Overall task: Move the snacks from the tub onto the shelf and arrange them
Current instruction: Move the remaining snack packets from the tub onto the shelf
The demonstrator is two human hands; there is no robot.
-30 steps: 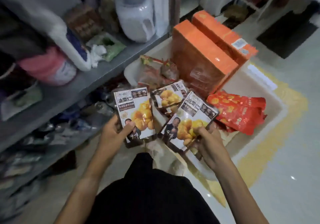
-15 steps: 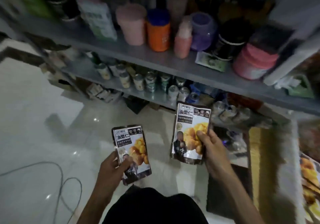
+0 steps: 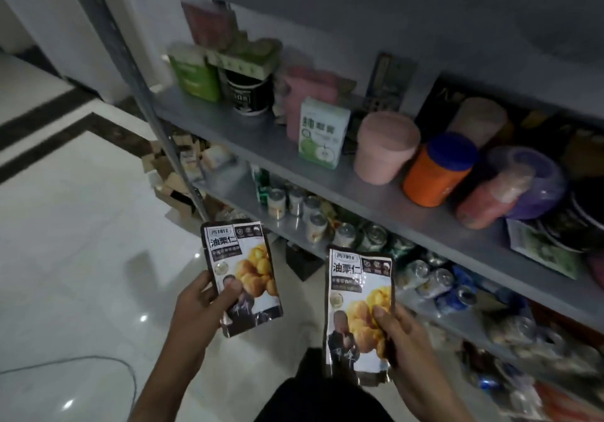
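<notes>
My left hand (image 3: 199, 304) grips a chestnut snack packet (image 3: 240, 264), black and white with yellow chestnuts printed on it, by its lower left edge with the thumb on its front. My right hand (image 3: 402, 340) holds a second, matching chestnut snack packet (image 3: 358, 294) by its lower right side. Both packets are upright in front of the grey metal shelf (image 3: 261, 137), below its middle board. The tub is out of view.
The middle board carries a green carton (image 3: 322, 137), a pink tub (image 3: 384, 147), an orange jar with a blue lid (image 3: 438, 170), a black cup (image 3: 250, 93) and more jars. Several cans (image 3: 295, 202) line the lower board. A shelf post (image 3: 157, 120) stands left; a cable (image 3: 81, 361) lies on the white floor.
My view has swung left and up along the shelf, away from the tub. Both hands still hold their packets; the left one has risen and the right one sits lower in view.
</notes>
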